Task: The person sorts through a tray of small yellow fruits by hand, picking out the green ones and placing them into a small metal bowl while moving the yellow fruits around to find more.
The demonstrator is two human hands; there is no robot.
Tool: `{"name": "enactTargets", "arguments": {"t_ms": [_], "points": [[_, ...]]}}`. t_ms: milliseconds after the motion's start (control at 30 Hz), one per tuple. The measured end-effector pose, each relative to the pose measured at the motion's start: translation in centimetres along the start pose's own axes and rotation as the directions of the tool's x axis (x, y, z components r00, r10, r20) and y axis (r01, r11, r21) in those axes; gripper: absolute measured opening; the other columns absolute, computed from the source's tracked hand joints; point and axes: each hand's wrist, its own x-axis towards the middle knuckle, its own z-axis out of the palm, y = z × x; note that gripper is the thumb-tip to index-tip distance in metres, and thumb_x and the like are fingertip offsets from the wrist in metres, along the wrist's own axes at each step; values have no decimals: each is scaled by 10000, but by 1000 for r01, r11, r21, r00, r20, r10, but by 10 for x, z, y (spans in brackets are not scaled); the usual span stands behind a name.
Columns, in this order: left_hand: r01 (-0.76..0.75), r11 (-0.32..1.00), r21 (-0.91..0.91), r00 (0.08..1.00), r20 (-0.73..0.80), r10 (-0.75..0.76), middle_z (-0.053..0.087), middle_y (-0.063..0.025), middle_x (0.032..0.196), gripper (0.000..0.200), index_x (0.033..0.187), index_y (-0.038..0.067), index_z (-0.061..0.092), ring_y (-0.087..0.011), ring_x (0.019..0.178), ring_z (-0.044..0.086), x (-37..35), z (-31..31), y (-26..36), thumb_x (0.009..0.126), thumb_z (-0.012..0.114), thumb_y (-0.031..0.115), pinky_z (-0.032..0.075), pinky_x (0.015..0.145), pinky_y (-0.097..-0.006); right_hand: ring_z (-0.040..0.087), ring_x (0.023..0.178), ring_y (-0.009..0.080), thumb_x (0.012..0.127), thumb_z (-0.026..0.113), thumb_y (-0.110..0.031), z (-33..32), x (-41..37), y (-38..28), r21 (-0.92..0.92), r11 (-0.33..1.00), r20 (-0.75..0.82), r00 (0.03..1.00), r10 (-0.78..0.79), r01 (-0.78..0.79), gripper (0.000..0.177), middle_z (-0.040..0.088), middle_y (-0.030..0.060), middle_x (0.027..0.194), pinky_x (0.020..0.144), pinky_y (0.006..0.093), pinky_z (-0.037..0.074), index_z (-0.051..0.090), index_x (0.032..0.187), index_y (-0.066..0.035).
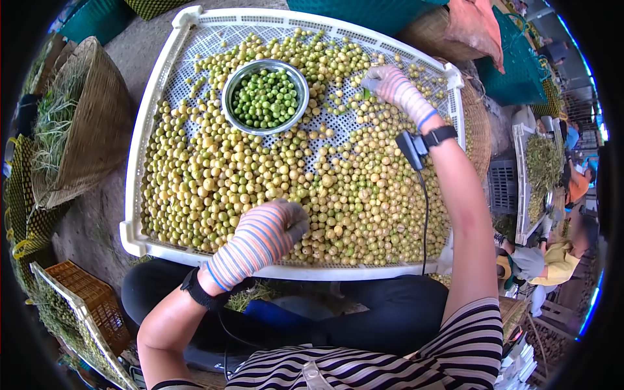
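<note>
A white plastic mesh tray holds a spread of small round yellow-green fruits. Among them, toward the back, a metal bowl contains darker green fruits. My left hand, in a striped glove with grey fingertips, is over the fruits near the tray's front edge. Its fingers are curled together, and what they hold, if anything, is hidden. My right hand, gloved alike, is over the fruits at the back right, fingers bent downward beside a small green leaf; its fingertips are partly hidden.
A wicker basket of grass stands at the left, an orange crate below it. Teal baskets and a dark crate are at the right. A cable runs from a device on my right wrist. People sit farther right.
</note>
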Motion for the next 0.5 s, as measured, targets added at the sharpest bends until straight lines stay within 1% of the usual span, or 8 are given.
{"name": "enactTargets", "arguments": {"t_ms": [33, 67, 100, 167, 233, 300, 367, 500], "points": [[-13, 996, -91, 998, -61, 7, 623, -97, 741, 201, 942, 43, 651, -201, 639, 593, 1, 0, -2, 826, 641, 207, 483, 608, -320, 592, 601, 181, 795, 676, -289, 0, -16, -9, -3, 1000, 4, 1000, -3, 3, 283, 648, 77, 709, 596, 323, 490, 663, 843, -10], [7, 981, -196, 992, -119, -31, 613, -49, 718, 219, 990, 28, 639, -133, 623, 554, 3, 0, -1, 845, 636, 192, 474, 592, -294, 555, 560, 130, 805, 671, -288, -5, -34, -27, 222, 975, 98, 995, 5, -27, 267, 607, 44, 657, 537, 279, 455, 660, 835, -22], [137, 938, -319, 986, -49, -161, 626, -34, 837, 268, 1065, 13, 608, -108, 669, 552, 5, -7, 8, 861, 624, 184, 472, 615, -257, 517, 520, 78, 816, 667, -286, -8, -54, -44, 433, 898, 194, 981, -6, -80, 252, 566, 11, 605, 479, 235, 420, 656, 828, -34], [-107, 818, -565, 970, -241, -39, 610, -32, 970, 334, 1163, 15, 553, -87, 746, 558, 16, 0, 0, 881, 598, 189, 468, 651, -225, 460, 466, 43, 838, 646, -274, -3, -89, -75, 604, 797, 201, 973, -114, -31, 217, 520, -21, 576, 420, 185, 344, 648, 835, -58], [50, 627, -777, 980, -85, -183, 596, -44, 1049, 386, 1223, 3, 501, -89, 827, 572, 19, -10, 8, 894, 576, 190, 473, 690, -216, 489, 487, 31, 870, 601, -296, 5, -112, -90, 621, 774, 335, 935, -117, -126, 249, 537, -29, 600, 425, 169, 361, 630, 932, -56], [21, 363, -932, 986, -40, -161, 606, -56, 1063, 417, 1235, -14, 475, -123, 838, 608, 22, -10, 10, 892, 583, 196, 496, 685, -237, 503, 500, 27, 882, 582, -309, 15, -137, -112, 594, 800, 344, 926, -156, -85, 276, 536, -26, 598, 436, 166, 379, 616, 964, -48], [39, 295, -955, 996, 15, -84, 616, -56, 1010, 419, 1215, -17, 488, -122, 814, 611, 22, -7, 10, 875, 609, 197, 493, 665, -228, 518, 512, 43, 897, 558, -299, 29, -152, -122, 584, 809, 357, 917, -177, -71, 264, 548, -8, 615, 465, 184, 412, 606, 933, -41], [68, 461, -885, 994, 18, -112, 629, -37, 830, 303, 1040, -14, 587, -107, 720, 603, 18, 2, 11, 829, 671, 187, 479, 630, -211, 528, 517, 60, 904, 549, -260, 55, -170, -124, 556, 825, 214, 942, -257, 99, 230, 557, 12, 647, 483, 214, 432, 601, 901, -37]]}}
